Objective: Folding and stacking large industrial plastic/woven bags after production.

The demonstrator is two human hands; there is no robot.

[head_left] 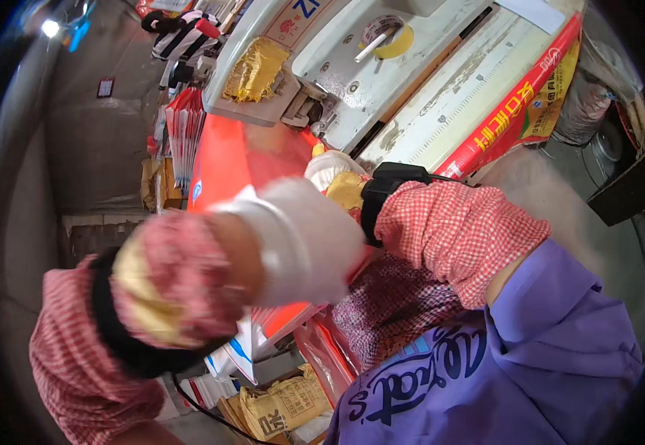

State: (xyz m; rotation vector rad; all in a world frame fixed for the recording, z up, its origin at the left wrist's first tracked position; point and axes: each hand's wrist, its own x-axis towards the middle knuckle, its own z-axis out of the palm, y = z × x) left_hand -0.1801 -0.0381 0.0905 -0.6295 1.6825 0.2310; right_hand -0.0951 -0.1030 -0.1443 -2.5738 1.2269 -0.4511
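A red plastic sack (244, 159) lies flat under the head of a pale industrial sewing machine (337, 74). My left hand (304, 237), in a white glove and blurred by motion, is closed over the sack's near edge. A red-checked sleeve cover with a yellow cuff and a black band covers its forearm. My right hand (330, 169), also in a white glove, rests on the sack just below the machine's needle area. It is mostly hidden behind my left hand, so its fingers cannot be made out.
A roll of yellow tape (387, 38) and a yellow rag (255, 70) sit on the machine. A worn table with ruler markings (463, 81) extends right, with a red printed sack (515, 111) along its edge. Stacked red sacks (185, 126) stand left, and yellow sacks (285, 404) lie below.
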